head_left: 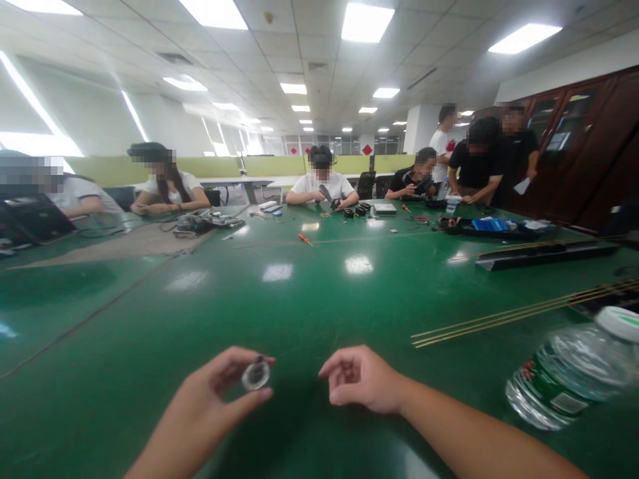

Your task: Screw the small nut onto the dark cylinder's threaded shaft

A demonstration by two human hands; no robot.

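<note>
Between the thumb and fingers of my left hand is a small round clear piece. It has a pale ring-shaped rim and a dark spot at its top; its exact kind is too blurred to tell. My right hand hovers over the green table to the right of it, apart from the piece. Its fingers are loosely curled, with a gap between index finger and thumb, and nothing shows in them.
A large water bottle stands near my right forearm. Beyond it lie thin brass-coloured rods and a black channel. Farther off on the green table are a red screwdriver and several people at work.
</note>
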